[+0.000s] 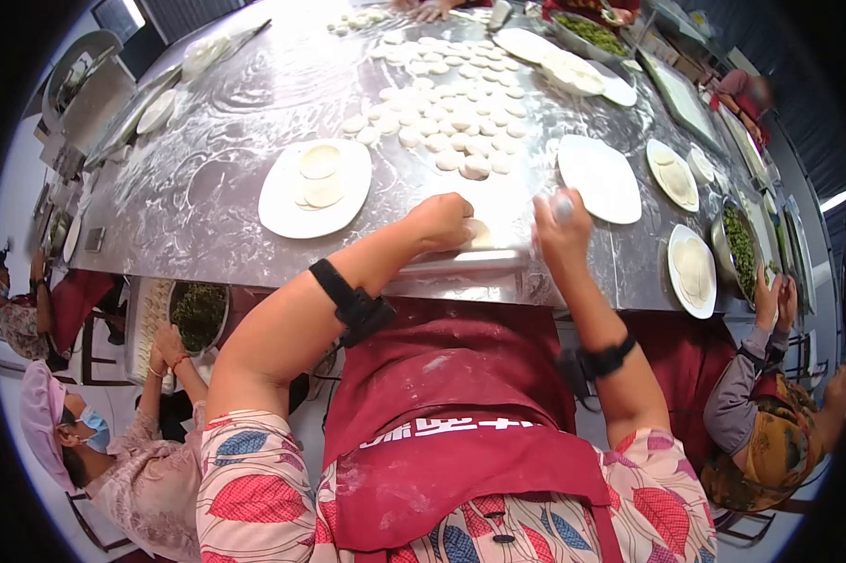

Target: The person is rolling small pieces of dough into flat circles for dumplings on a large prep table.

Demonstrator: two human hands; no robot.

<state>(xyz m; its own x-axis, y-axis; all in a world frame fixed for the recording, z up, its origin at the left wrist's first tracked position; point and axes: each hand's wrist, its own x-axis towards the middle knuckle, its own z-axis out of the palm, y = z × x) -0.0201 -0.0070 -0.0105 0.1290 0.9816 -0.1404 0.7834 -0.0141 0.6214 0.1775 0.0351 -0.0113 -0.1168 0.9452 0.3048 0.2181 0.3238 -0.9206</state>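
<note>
My left hand (442, 223) is closed at the edge of a pale round dough wrapper (480, 235) on the white board (498, 199) at the table's near edge. To its right, my right hand (564, 235) is raised, its fingers wrapped round what looks like a short rolling pin (562, 206); only a greyish rounded end shows. Just beyond the board lie many small dough pieces (460, 122), dusted with flour. A white plate (278, 202) with rolled wrappers (320, 178) stands on the left, and a bare white plate (599, 178) on the right.
The floured metal table (226, 122) stretches ahead. Plates of wrappers (692, 267) and a bowl of green filling (740, 242) stand at the right, near a co-worker's hands (775, 298). At the left, another co-worker (113, 441) sits by a bowl of greens (198, 314).
</note>
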